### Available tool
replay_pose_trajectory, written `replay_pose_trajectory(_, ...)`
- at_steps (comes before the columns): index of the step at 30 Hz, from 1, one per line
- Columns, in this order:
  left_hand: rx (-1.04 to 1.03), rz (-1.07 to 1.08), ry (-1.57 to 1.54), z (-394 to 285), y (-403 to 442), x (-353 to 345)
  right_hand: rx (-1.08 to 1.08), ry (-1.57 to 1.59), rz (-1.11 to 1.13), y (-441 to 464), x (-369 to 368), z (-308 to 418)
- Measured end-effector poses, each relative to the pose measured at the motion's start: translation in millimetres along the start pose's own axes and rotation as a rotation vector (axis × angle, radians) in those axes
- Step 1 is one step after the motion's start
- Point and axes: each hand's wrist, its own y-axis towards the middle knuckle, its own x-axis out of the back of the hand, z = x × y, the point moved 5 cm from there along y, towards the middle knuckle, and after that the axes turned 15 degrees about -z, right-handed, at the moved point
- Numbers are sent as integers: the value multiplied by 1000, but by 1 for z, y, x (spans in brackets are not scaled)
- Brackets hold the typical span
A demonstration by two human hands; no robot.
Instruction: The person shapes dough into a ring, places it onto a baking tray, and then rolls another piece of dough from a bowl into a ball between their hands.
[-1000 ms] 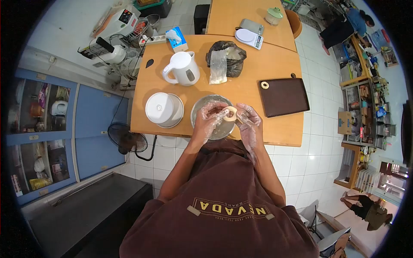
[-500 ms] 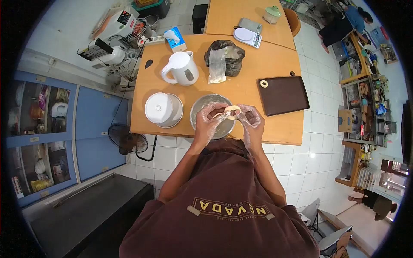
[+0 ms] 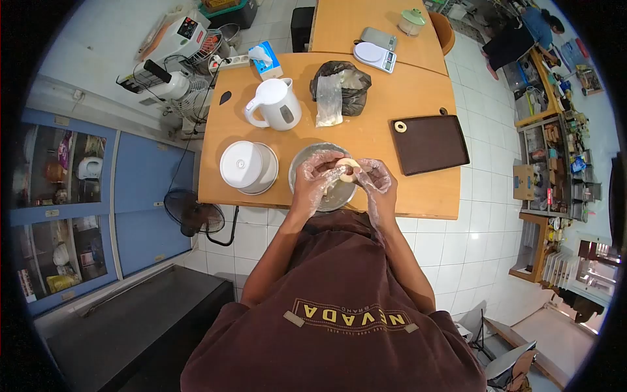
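Both hands meet in front of the body, pinching one pale dough ring between them. The left hand grips its near left side with thumb and fingertips, the other fingers loosely curled; the right hand has the right side between thumb and forefinger, its remaining fingers bent and spread a little. White powder or dough coats both.

Compared with half a second ago, the ring sits slightly farther left, and its hole — then largely covered by the thumbs — shows more clearly. A full second ago it faced the camera more squarely and hung a touch lower between the same fingers. The grip has shifted only slightly across all three moments.

Below the left hand, the metal bowl stays put at the near edge of the table, partly hidden by both hands. Left of that hand stands the white lidded container, with the white kettle beyond it; straight ahead of the hands lie the black plastic bag and a clear bag, unmoved. Ahead and to the right of the right hand is the dark tray, a second ring in its far left corner just as before. At far right, a person in blue remains bent toward the shelves — only the other figure, lower down, has left the view.
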Motion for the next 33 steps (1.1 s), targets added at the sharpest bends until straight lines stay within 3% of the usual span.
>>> replay_pose_trajectory(5, 4, -44, 54, 0, 1, 4, -67, -32, 89, -4, -8, -2)
replay_pose_trajectory(8, -4, -11, 123, -2, -1, 6, 17, -12, 42, -4, -11, 4)
replay_pose_trajectory(14, 4, 19, 204, 10, -1, 11, -22, -34, 10, -3, -8, 0)
replay_pose_trajectory(20, 177, -69, 2, 9, -1, 18, -98, -47, 120, -4, -11, -11)
replay_pose_trajectory(29, 29, -7, 119, 10, 6, 20, -39, -26, 80, 4, -10, -13)
replay_pose_trajectory(33, 136, -70, 9, 10, 6, 22, -61, -62, 72, 3, -12, -12)
